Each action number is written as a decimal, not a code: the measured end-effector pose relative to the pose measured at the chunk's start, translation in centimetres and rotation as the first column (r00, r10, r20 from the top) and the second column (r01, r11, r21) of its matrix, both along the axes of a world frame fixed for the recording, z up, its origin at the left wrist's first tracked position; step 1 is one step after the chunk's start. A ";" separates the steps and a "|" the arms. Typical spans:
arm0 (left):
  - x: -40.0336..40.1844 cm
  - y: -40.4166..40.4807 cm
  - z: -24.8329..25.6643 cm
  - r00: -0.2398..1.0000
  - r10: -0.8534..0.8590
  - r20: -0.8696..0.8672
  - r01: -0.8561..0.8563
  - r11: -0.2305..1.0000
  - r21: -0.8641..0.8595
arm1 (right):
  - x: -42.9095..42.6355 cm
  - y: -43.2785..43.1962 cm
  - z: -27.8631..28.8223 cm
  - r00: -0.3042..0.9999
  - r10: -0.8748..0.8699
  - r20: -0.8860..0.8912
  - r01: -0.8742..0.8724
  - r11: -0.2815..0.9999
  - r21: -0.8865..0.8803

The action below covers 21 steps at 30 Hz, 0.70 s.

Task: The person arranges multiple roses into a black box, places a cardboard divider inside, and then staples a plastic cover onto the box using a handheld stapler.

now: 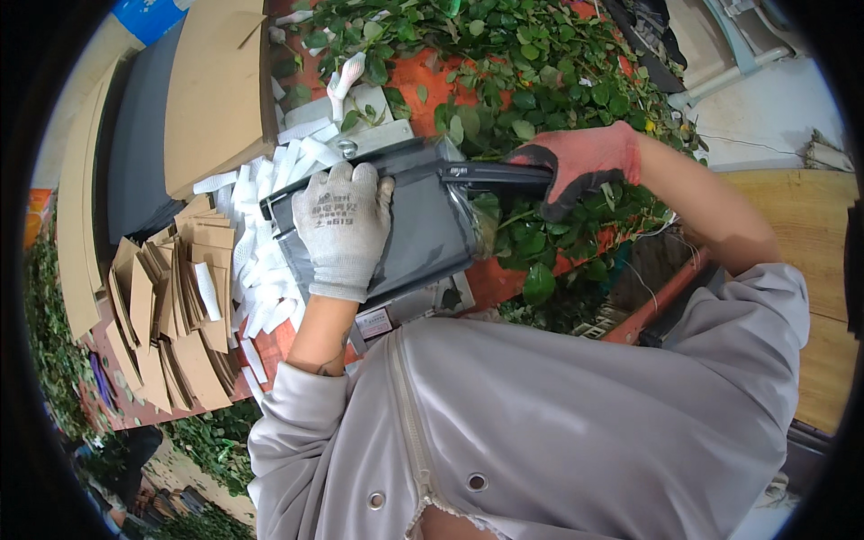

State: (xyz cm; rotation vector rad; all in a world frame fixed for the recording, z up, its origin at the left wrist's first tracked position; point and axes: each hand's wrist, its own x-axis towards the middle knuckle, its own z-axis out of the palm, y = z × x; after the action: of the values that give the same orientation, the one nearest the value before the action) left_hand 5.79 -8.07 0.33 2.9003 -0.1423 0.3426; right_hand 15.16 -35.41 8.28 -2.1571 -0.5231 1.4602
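My left hand [344, 226], in a grey-white knit glove with printing, lies on a flat dark grey bundle [428, 226], its fingers bent over the far edge. Clear plastic film shows at the bundle's right end. My right hand [580, 165], in a red glove with black palm coating, grips the long black handle [499, 174] of a tool, possibly a stapler, whose near end reaches over the bundle's upper right corner. The bundle rests on a metal device [405, 310] with a label. Behind it stands a metal plate [378, 138] with a round fitting.
White foam mesh sleeves [266, 270] lie heaped left of the bundle. Cut cardboard pieces [175, 304] and tall cardboard sheets [212, 88] stand further left, beside dark grey sheets [145, 135]. Leafy rose stems [526, 88] cover much of the red table [418, 81]. A wooden panel [783, 236] is at right.
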 end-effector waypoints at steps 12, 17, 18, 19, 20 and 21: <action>-0.1 0.4 -0.9 0.995 -0.023 0.101 0.031 0.996 -0.081 | -2.9 -3.9 -0.4 0.984 0.163 -0.072 -0.117 0.897 0.427; -0.1 0.5 -0.7 0.995 -0.020 0.102 0.029 0.996 -0.080 | -6.2 -1.5 0.5 0.773 -0.369 -0.516 0.540 0.809 0.231; -0.1 0.5 -0.7 0.995 -0.022 0.102 0.031 0.996 -0.085 | -6.8 -1.0 1.1 0.565 -0.486 -0.667 0.729 0.673 0.127; -0.1 0.5 -0.6 0.995 -0.023 0.093 0.031 0.996 -0.088 | -7.3 -0.7 1.6 0.295 -0.556 -0.777 0.845 0.532 -0.059; -0.1 0.5 -0.6 0.996 -0.022 0.085 0.029 0.996 -0.086 | -7.0 -0.5 2.1 0.312 -0.512 -0.800 0.813 0.580 -0.054; -0.1 0.5 -0.6 0.997 -0.022 0.070 0.028 0.996 -0.082 | -7.0 -0.6 2.5 0.438 -0.532 -0.725 0.757 0.653 -0.023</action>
State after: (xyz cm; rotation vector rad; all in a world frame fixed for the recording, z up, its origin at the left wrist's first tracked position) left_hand 5.70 -7.57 -0.22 2.8038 -0.1711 0.4334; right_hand 8.19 -35.98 10.81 -1.1608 0.3483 1.4125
